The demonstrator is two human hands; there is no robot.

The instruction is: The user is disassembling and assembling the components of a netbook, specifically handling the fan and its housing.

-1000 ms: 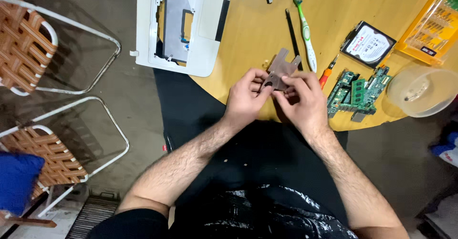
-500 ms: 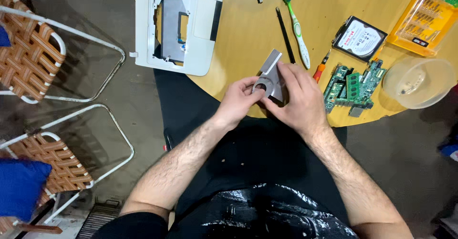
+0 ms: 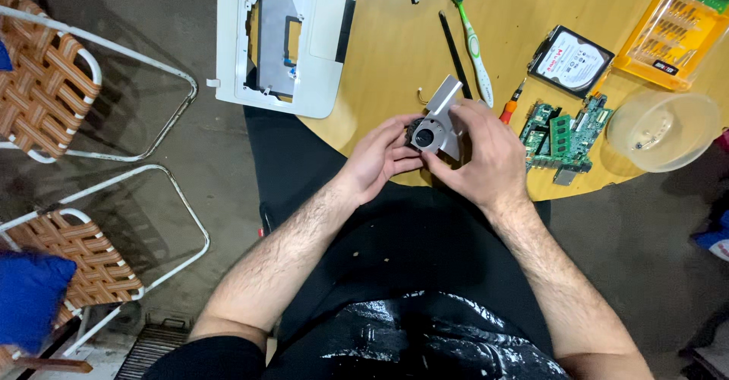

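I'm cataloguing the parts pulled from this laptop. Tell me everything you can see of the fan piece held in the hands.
The cooling fan is a small grey, metal-looking part: a round dark fan opening at its lower end and a flat silvery plate rising up and to the right. A thin wire trails from its left side. It is held tilted above the round wooden table's edge, the left hand gripping its left, the right hand covering its right.

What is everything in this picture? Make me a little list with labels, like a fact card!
Held thing: small grey laptop fan with a metal plate
Left hand: grips the fan's left side
Right hand: wraps over the fan's right side
Table: round, wooden
Beside the hands: green circuit boards, small screwdriver, black stick tool
Farther back: green toothbrush, hard drive, white laptop shell, yellow tool case, clear bowl
Floor side: two woven chairs
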